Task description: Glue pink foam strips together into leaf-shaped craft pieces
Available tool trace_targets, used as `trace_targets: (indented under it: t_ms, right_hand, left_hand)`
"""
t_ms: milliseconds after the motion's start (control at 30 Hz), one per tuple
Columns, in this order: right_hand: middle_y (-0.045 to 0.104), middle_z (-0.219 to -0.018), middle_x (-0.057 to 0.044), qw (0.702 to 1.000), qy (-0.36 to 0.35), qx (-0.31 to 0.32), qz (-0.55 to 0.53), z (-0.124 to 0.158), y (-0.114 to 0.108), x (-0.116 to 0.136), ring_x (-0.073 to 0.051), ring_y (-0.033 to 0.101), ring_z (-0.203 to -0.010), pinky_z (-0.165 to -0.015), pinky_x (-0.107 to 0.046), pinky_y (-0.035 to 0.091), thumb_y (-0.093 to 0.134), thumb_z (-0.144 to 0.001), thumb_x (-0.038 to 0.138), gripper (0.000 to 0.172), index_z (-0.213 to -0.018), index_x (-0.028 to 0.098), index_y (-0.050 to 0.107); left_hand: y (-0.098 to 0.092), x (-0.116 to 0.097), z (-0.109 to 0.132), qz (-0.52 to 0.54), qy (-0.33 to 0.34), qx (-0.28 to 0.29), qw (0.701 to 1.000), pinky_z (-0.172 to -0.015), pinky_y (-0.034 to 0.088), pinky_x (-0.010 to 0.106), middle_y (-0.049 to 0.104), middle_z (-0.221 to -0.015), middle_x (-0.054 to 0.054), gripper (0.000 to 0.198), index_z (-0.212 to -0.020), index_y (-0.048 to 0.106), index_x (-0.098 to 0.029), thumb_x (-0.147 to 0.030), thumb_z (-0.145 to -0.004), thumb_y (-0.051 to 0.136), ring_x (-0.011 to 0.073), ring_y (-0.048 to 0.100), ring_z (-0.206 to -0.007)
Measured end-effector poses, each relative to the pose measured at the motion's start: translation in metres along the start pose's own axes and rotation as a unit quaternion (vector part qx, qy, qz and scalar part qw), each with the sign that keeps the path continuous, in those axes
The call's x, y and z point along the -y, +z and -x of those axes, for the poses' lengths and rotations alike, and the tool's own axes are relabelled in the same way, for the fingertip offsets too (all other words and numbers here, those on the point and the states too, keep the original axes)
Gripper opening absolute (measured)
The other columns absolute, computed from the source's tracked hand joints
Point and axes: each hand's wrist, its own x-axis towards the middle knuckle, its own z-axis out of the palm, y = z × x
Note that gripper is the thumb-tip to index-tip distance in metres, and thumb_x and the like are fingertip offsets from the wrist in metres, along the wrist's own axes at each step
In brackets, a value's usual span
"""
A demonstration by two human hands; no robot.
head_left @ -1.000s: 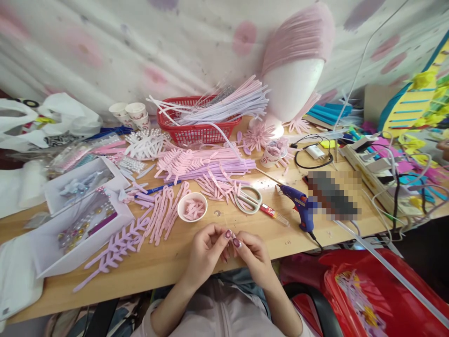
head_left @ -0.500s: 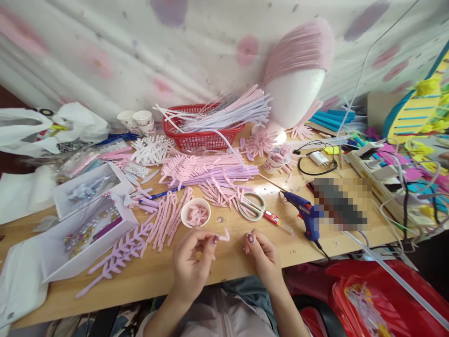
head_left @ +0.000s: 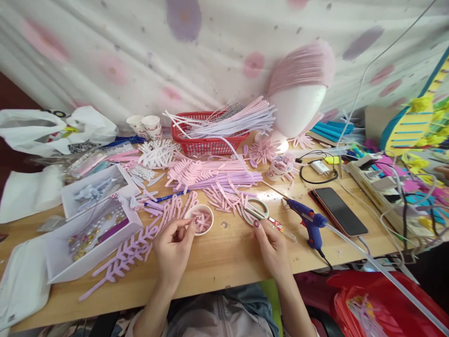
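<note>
My left hand (head_left: 173, 243) is at the near left rim of a paper cup (head_left: 211, 223), thumb and finger pinched at its edge. Short pink pipe cleaner pieces (head_left: 203, 222) fill the cup; whether one is between my fingertips cannot be made out against them. My right hand (head_left: 272, 245) hovers over the near part of the table, fingers curled together and thumb on top; anything inside them is hidden. Just beyond it lie scissors (head_left: 259, 206) with pale green handles and a small red-labelled tool (head_left: 282, 228) with a clear end.
A blue glue gun (head_left: 307, 220) with a long glue stick and a phone (head_left: 340, 210) lie right. Pink and purple pipe cleaners (head_left: 213, 173) spread behind the cup, before a red basket (head_left: 210, 147). White boxes (head_left: 89, 243) stand left; a power strip (head_left: 375, 192) lies far right.
My left hand has moved left to the cup; the bent pink pipe cleaner piece it pinched no longer shows apart. My right hand has shifted slightly right, towards the scissors. The camera view has shifted.
</note>
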Motion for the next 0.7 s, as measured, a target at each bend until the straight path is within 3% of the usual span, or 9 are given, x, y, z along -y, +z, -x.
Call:
trace_targets:
  t_ms: [67,200,300,533,600,700]
  right_hand:
    - [0.052,-0.066,-0.001,0.999,-0.012,-0.005,0.052,-0.008,-0.003,0.003,-0.018,0.048,-0.065,-0.063,-0.03,0.035,0.049,-0.093,0.036,0.032,-0.065,0.021,0.052]
    - [0.061,-0.084,-0.006,0.987,-0.017,0.007,0.158,-0.021,-0.001,0.004,-0.022,0.055,-0.078,-0.069,-0.032,0.04,0.054,-0.088,0.028,0.012,-0.082,0.02,0.062]
    - [0.061,-0.09,-0.008,0.969,-0.027,0.02,0.243,-0.03,0.007,0.004,-0.023,0.057,-0.082,-0.072,-0.034,0.041,0.055,-0.087,0.022,0.013,-0.092,0.019,0.067]
    - [0.059,-0.083,-0.01,0.92,-0.068,0.053,0.382,-0.045,0.025,0.006,-0.025,0.054,-0.079,-0.072,-0.036,0.038,0.051,-0.087,0.013,0.018,-0.076,0.017,0.065]
    - [0.058,-0.079,-0.01,0.92,-0.064,0.054,0.382,-0.044,0.024,0.007,-0.025,0.053,-0.078,-0.071,-0.036,0.037,0.051,-0.086,0.012,0.02,-0.071,0.018,0.063]
    - [0.058,-0.079,-0.008,0.954,-0.02,0.05,0.295,-0.038,0.016,0.01,-0.024,0.054,-0.077,-0.069,-0.035,0.037,0.053,-0.084,0.015,0.017,-0.071,0.018,0.063]
  left_hand:
    - [0.0,0.003,0.0,-0.002,0.011,0.01,1.0,-0.05,0.036,0.02,0.037,-0.054,-0.007,0.011,-0.073,0.067,-0.018,-0.027,-0.079,0.066,0.009,0.038,-0.051]
    - [0.0,0.006,0.002,0.026,-0.005,0.033,0.999,-0.05,0.038,0.02,0.041,-0.056,-0.006,0.01,-0.081,0.067,-0.018,-0.028,-0.08,0.065,0.0094,0.042,-0.052]
    - [-0.003,0.007,0.007,0.049,0.002,0.032,0.998,-0.052,0.041,0.02,0.05,-0.061,-0.004,0.008,-0.082,0.065,-0.019,-0.027,-0.081,0.064,0.0103,0.048,-0.054]
    - [-0.008,-0.004,0.024,0.046,0.099,0.089,0.99,-0.049,0.038,0.021,0.05,-0.057,-0.005,0.005,-0.077,0.065,-0.021,-0.017,-0.08,0.064,0.0097,0.046,-0.049]
    - [-0.006,-0.007,0.029,0.054,0.109,0.104,0.987,-0.048,0.038,0.021,0.048,-0.054,-0.005,0.006,-0.075,0.065,-0.021,-0.017,-0.08,0.064,0.0098,0.045,-0.047]
    - [-0.003,-0.009,0.034,0.062,0.117,0.143,0.981,-0.046,0.038,0.021,0.048,-0.053,-0.005,0.008,-0.075,0.066,-0.021,-0.018,-0.081,0.063,0.0098,0.045,-0.046]
